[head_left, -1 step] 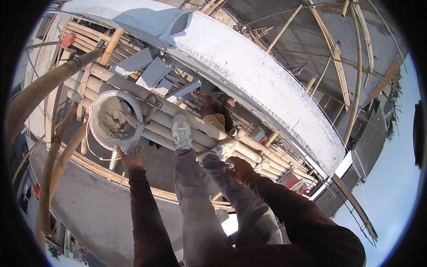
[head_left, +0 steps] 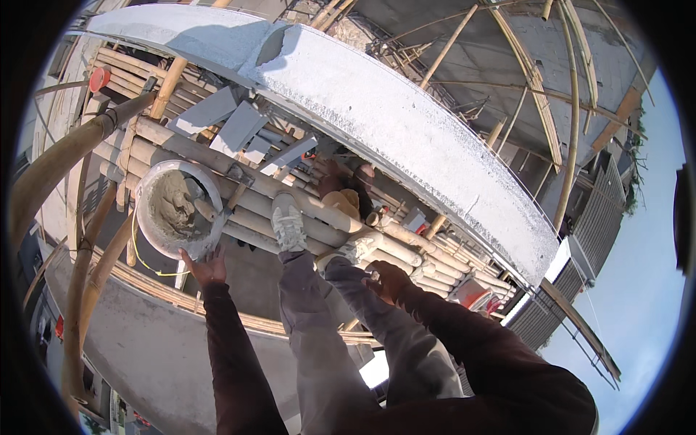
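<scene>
A round pale bucket [head_left: 148, 233] of wet grey mortar [head_left: 172, 199] stands on bamboo poles at the left. In it lies a tool with a wooden handle [head_left: 205, 210], its other end in the mortar. My left hand [head_left: 206, 267] is at the bucket's near rim, palm up and fingers spread, seeming to touch its outside. My right hand [head_left: 388, 281] is beside my right knee with its fingers curled. A small pale bit shows at its fingertips, too small to name. A hammer-like tool [head_left: 238, 174] lies on the poles right of the bucket.
My shoes [head_left: 288, 223] rest on the bamboo platform [head_left: 254, 206]. Another person [head_left: 346, 190] is below, beyond the poles. Grey blocks [head_left: 239, 127] lie past the bucket. A long white concrete ledge [head_left: 406, 123] curves across the far side. Thick bamboo posts [head_left: 65, 159] rise at the left.
The view has shifted slightly, so most of the scene sits a little further left. My left hand's fingers are now closer against the bucket's side. My right hand looks the same.
</scene>
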A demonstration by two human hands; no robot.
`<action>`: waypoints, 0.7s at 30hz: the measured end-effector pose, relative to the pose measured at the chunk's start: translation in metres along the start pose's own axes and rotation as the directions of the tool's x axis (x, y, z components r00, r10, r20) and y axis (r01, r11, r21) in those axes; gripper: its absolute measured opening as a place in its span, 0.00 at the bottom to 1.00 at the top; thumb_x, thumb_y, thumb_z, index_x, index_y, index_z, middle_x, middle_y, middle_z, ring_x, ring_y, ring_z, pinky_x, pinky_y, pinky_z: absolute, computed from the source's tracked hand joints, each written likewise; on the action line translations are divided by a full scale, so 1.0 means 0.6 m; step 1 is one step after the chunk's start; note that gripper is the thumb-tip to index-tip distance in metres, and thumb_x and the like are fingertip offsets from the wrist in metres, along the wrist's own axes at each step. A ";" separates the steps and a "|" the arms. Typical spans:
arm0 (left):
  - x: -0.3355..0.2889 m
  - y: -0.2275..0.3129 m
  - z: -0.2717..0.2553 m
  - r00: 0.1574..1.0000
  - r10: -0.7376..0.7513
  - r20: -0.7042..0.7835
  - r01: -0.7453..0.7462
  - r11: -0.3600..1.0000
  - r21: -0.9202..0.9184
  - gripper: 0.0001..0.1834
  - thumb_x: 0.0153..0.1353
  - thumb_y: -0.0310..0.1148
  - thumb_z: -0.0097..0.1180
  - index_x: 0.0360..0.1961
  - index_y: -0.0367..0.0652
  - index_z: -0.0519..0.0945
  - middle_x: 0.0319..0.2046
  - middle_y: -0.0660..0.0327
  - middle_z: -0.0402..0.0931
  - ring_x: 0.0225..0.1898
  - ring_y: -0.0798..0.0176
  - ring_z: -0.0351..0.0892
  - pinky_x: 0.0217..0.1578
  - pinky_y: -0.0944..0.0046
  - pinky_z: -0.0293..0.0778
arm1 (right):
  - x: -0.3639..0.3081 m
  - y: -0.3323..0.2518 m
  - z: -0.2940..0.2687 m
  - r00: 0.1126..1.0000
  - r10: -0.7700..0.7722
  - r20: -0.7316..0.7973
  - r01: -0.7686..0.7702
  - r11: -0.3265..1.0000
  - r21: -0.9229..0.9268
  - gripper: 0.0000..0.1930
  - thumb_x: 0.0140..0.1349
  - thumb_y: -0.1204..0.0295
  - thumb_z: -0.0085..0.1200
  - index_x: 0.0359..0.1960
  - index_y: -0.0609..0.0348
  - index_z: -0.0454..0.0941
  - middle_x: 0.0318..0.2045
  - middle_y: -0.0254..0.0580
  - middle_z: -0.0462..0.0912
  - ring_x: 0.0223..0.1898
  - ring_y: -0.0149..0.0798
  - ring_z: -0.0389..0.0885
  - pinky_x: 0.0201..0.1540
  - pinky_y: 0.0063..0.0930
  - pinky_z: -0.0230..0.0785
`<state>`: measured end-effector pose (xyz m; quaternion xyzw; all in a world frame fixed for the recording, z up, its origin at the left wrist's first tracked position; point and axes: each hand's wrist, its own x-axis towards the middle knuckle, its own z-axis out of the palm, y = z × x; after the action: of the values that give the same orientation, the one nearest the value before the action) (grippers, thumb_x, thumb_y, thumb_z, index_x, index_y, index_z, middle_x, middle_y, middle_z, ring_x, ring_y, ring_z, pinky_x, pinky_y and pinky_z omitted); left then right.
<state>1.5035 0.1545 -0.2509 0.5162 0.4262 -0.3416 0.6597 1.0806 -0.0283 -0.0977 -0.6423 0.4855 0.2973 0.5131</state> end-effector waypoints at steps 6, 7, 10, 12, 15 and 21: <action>0.167 -0.004 -0.116 0.999 0.028 0.039 -0.023 0.993 -0.111 0.19 0.69 0.31 0.48 0.56 0.30 0.73 0.54 0.47 0.77 0.57 0.47 0.76 0.63 0.50 0.72 | -0.038 0.046 0.004 0.971 0.239 0.021 -0.239 0.970 -0.037 0.25 0.63 0.53 0.57 0.53 0.60 0.76 0.48 0.55 0.82 0.50 0.55 0.81 0.54 0.45 0.73; 0.173 -0.004 -0.111 0.997 0.012 0.070 -0.005 0.995 -0.100 0.18 0.69 0.30 0.47 0.54 0.29 0.74 0.53 0.47 0.78 0.56 0.48 0.77 0.62 0.51 0.72 | -0.044 0.046 0.002 0.964 0.264 0.024 -0.263 0.964 -0.045 0.25 0.62 0.53 0.57 0.53 0.60 0.76 0.48 0.55 0.82 0.51 0.55 0.81 0.54 0.44 0.73; 0.155 0.043 -0.115 0.989 0.087 0.121 -0.094 0.994 0.058 0.17 0.67 0.28 0.47 0.52 0.28 0.74 0.51 0.47 0.78 0.54 0.48 0.78 0.60 0.52 0.73 | -0.067 0.066 0.009 0.976 0.219 0.014 -0.220 0.971 0.093 0.22 0.61 0.56 0.61 0.51 0.57 0.78 0.43 0.52 0.83 0.44 0.51 0.84 0.49 0.42 0.75; 0.118 0.068 -0.077 0.973 0.152 0.175 -0.184 0.966 0.181 0.17 0.67 0.29 0.48 0.51 0.28 0.74 0.51 0.48 0.78 0.54 0.49 0.78 0.59 0.53 0.73 | -0.084 0.032 -0.016 0.931 0.361 0.055 -0.365 0.918 0.154 0.22 0.59 0.57 0.64 0.50 0.56 0.79 0.38 0.48 0.84 0.35 0.45 0.84 0.41 0.37 0.76; 0.003 0.098 0.003 0.978 0.150 0.142 -0.180 0.957 0.229 0.17 0.66 0.31 0.50 0.51 0.29 0.75 0.51 0.51 0.78 0.53 0.52 0.78 0.58 0.54 0.73 | -0.141 0.051 -0.023 0.968 0.241 -0.072 -0.221 0.950 0.221 0.21 0.59 0.59 0.64 0.49 0.58 0.78 0.38 0.48 0.85 0.36 0.45 0.85 0.42 0.37 0.76; -0.244 0.143 0.014 0.985 0.162 0.056 -0.168 0.840 0.516 0.18 0.64 0.34 0.55 0.50 0.31 0.77 0.48 0.53 0.78 0.51 0.56 0.78 0.53 0.56 0.74 | -0.207 -0.021 -0.046 0.979 0.016 -0.204 0.018 0.986 0.166 0.20 0.62 0.57 0.60 0.48 0.59 0.77 0.42 0.51 0.83 0.44 0.52 0.83 0.47 0.43 0.75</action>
<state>1.5227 0.1681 -0.0825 0.7079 0.2689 -0.3884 0.5252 1.0453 -0.0145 0.0245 -0.6243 0.5587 0.1876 0.5127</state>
